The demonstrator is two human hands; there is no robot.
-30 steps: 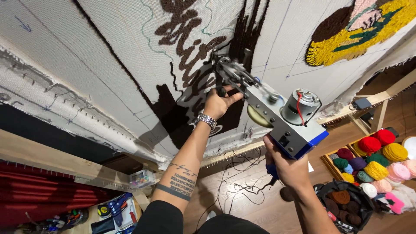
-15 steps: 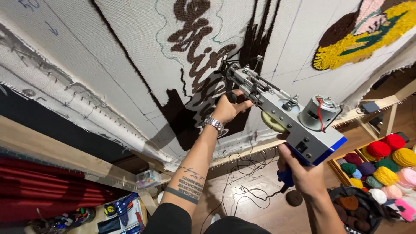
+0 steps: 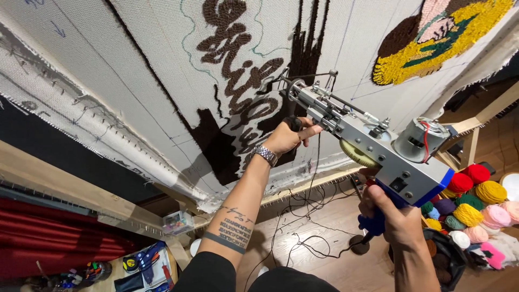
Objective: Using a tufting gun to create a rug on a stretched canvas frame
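At the far left, a white backing cloth (image 3: 108, 81) stretches over a wooden frame (image 3: 59, 186), with a red curtain (image 3: 48, 243) below and small tools on the floor (image 3: 324, 243) near the bottom left corner. Dark brown tufted lettering (image 3: 243, 70) runs across the cloth's middle. The left hand (image 3: 289, 138), a metal watch (image 3: 265, 155) on its wrist, is closed around the black front handle of a tufting gun (image 3: 367, 146), whose needle end touches the cloth, as far as the angle shows. The right hand (image 3: 392, 213) is clamped on the gun's blue rear grip, nearer the camera. A yellow and brown tufted patch (image 3: 432, 40) sits upper right. Balls of yarn (image 3: 476, 197) in many colours lie at the right.
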